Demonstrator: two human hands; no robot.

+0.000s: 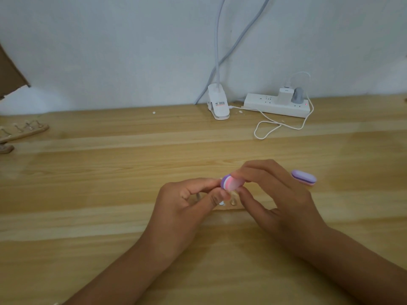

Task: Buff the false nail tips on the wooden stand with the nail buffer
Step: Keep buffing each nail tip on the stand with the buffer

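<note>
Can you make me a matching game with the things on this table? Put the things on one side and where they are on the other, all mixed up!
Things:
1. striped nail buffer
2. lilac nail buffer
3. power strip
4. long wooden stand

Places:
A. at the back, by the wall
B. at the left edge of the table
C. gripped by the right hand
D. lying flat, to the right of both hands

Pairs: 1-C, 2-D, 3-A, 4-B

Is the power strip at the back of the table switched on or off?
On: a small red light glows at the right end of the power strip.
</note>
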